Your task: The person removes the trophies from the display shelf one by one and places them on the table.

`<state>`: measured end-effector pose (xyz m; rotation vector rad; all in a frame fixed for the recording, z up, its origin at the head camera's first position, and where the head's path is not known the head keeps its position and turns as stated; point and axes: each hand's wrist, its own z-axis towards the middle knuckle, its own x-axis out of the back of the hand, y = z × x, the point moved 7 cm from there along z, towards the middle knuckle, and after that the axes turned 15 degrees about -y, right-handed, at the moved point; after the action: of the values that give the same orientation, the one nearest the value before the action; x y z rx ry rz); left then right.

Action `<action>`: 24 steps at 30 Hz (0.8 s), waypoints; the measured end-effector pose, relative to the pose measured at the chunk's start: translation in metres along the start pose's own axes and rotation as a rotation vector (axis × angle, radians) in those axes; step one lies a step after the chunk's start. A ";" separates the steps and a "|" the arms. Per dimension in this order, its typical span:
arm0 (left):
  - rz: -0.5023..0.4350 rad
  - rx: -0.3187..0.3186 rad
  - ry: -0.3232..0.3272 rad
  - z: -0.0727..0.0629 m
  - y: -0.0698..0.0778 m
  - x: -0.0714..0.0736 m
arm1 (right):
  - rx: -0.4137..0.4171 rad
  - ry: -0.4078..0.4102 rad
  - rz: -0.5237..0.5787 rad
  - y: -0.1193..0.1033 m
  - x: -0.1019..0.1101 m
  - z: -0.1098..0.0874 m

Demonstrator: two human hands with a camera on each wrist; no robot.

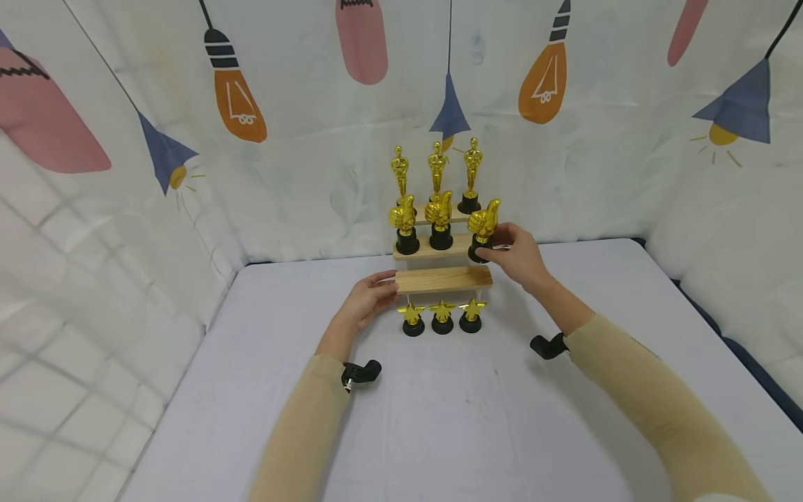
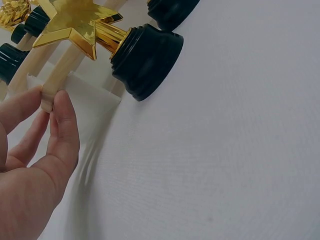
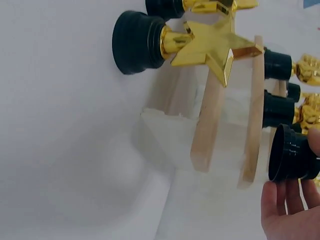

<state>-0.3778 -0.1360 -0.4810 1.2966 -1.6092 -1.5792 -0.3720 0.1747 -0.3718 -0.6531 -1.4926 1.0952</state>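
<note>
My left hand pinches the left end of the front wooden board of a tiered stand; the left wrist view shows thumb and fingertips on the board's end. At the stand's right side, my right hand grips a gold thumbs-up trophy by its black base. This trophy is by the right end of the middle board; I cannot tell whether its base touches the wood. Two more thumbs-up trophies, one on the left and one in the middle, stand upright on that board.
Three gold figure trophies, including the right one, stand on the back board. Several inches forward, three star trophies stand on the white-covered table, before the front board. A patterned curtain hangs behind.
</note>
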 end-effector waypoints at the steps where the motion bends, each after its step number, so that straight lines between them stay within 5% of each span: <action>1: 0.003 0.000 -0.001 0.000 0.000 0.000 | 0.003 -0.003 -0.005 -0.002 -0.001 -0.003; 24: 0.011 -0.007 -0.003 0.001 -0.001 0.002 | 0.078 -0.094 -0.010 -0.025 -0.038 -0.027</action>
<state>-0.3787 -0.1370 -0.4826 1.2799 -1.6093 -1.5794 -0.3329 0.1396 -0.3679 -0.5460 -1.5236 1.1847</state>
